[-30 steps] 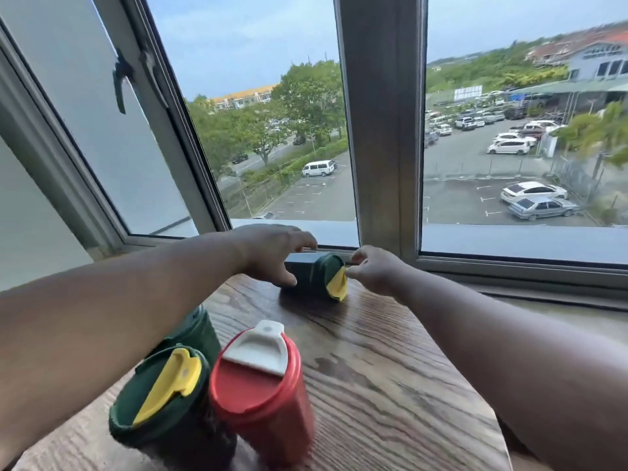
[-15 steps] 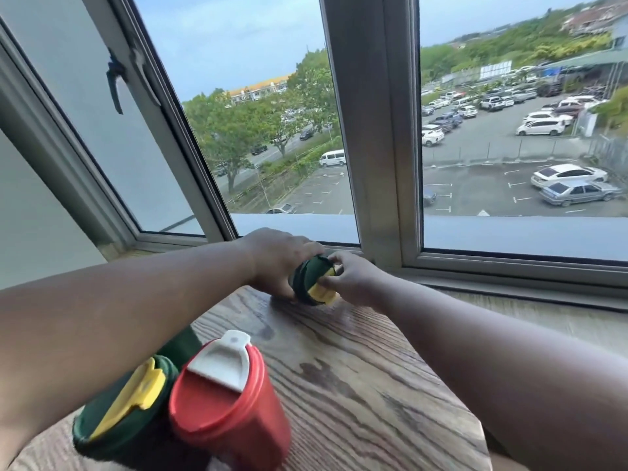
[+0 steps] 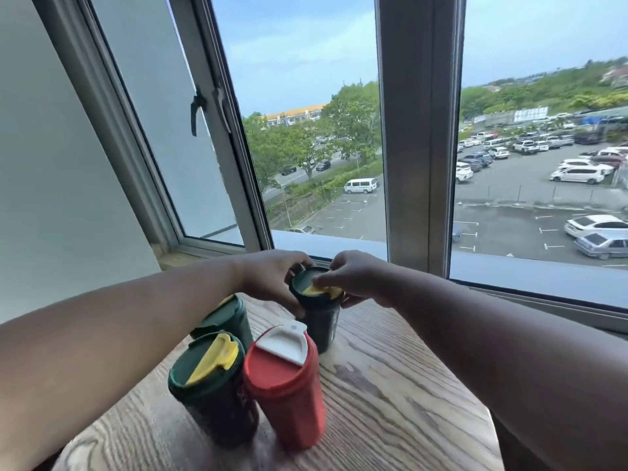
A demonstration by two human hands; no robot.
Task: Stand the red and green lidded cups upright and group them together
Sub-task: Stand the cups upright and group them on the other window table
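Note:
A dark green cup with a yellow lid flap (image 3: 317, 319) stands upright on the wooden table (image 3: 390, 402), just behind the red cup. My left hand (image 3: 272, 280) grips its rim from the left and my right hand (image 3: 353, 278) grips it from the right, fingers over the yellow flap. A red cup with a white flap (image 3: 285, 382) stands upright in front. Beside it on the left stands a green cup with a yellow flap (image 3: 210, 385). Another green cup (image 3: 226, 317) stands behind that one, partly hidden by my left forearm.
A window frame and sill (image 3: 418, 164) run along the far edge of the table, close behind the held cup. A wall lies to the left. Bare wood grain extends to the right of the cups up to the table's right edge.
The far green cup lay on its side by the window; both hands took hold of it, tipped it upright and brought it toward the other cups.

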